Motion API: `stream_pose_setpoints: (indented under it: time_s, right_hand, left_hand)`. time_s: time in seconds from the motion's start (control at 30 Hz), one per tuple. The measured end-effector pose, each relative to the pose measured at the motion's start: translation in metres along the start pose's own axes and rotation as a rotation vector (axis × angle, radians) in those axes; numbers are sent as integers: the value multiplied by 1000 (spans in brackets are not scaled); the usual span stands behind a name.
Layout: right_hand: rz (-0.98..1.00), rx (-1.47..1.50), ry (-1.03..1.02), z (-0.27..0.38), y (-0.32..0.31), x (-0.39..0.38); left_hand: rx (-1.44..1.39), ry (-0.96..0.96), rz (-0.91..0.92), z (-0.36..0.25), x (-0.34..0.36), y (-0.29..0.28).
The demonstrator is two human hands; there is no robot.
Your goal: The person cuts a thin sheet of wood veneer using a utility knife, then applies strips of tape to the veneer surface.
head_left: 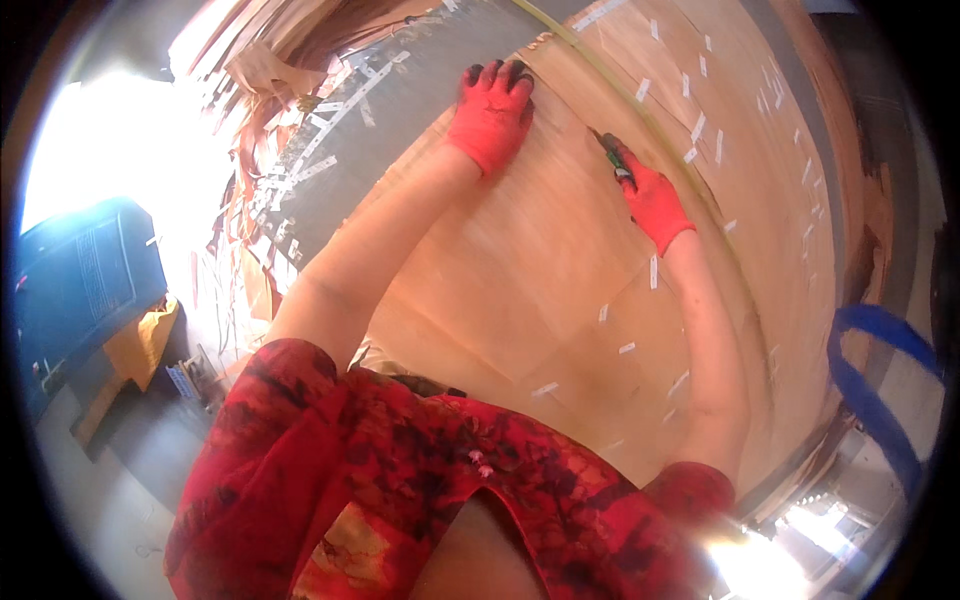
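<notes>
A broad sheet of tan wood veneer (480, 290) spreads in front of me, with short white tape pieces stuck across it. My left hand (492, 115), in a red glove with dark fingertips, presses flat on the veneer near its far left edge, fingers stretched out. To its right, my right hand (655, 200) wears a matching glove and is closed round a green-handled utility knife (616, 160). The knife's dark tip points away and to the left, at the veneer surface. Whether the blade touches the sheet, I cannot tell.
A long yellowish strip (655, 125) curves over the veneer, right of the knife. Ragged veneer scraps (265, 85) hang at the far left beside a grey surface (400, 105) littered with tape bits. A blue container (90, 275) stands left; a blue loop (870, 385) is at right.
</notes>
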State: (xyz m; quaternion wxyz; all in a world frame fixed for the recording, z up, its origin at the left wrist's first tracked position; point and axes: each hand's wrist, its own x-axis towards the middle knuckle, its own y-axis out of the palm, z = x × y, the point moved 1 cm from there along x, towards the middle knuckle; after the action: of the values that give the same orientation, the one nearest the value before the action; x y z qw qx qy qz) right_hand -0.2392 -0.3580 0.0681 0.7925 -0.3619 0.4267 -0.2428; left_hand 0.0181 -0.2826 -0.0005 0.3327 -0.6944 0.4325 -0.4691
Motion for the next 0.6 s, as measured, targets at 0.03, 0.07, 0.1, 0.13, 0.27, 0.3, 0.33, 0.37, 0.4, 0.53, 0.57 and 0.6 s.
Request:
stream_pose_setpoints:
  time_s: [0.03,0.07,0.1,0.13,0.27,0.3,0.33,0.37,0.4,0.53,0.57,0.6]
  right_hand:
    - [-7,-40,2,1,0,-2]
    - [-24,-79,6,2,-2,-4]
    - [-33,-83,-8,0,-1,-5]
    - [-42,-87,-22,-5,-1,-4]
    - [-117,-105,-131,-11,7,0]
    - [-91,-82,-118,-4,3,-1]
    - [-73,-73,-105,-2,3,1]
    - [-54,-62,-81,-4,4,1]
    - [-35,-52,-56,-7,5,-1]
    - [-154,-70,-112,-33,20,-33]
    - [-155,-52,-77,-40,27,-45]
    - [-160,-36,-34,-45,33,-62]
  left_hand:
    - [20,9,13,-1,1,-1]
    - [39,26,20,-2,4,-2]
    - [85,0,83,-7,4,-2]
    - [90,18,30,-14,6,-1]
    - [-52,159,22,-76,-4,7]
    - [-138,123,69,-92,-14,13]
    - [-223,86,115,-100,-23,20]
    - [-160,73,175,-103,-29,21]
    - [-174,82,173,-104,-30,24]
    - [-177,94,183,-108,-30,25]
    - [-156,84,181,-106,-32,25]
    - [-144,82,179,-106,-33,25]
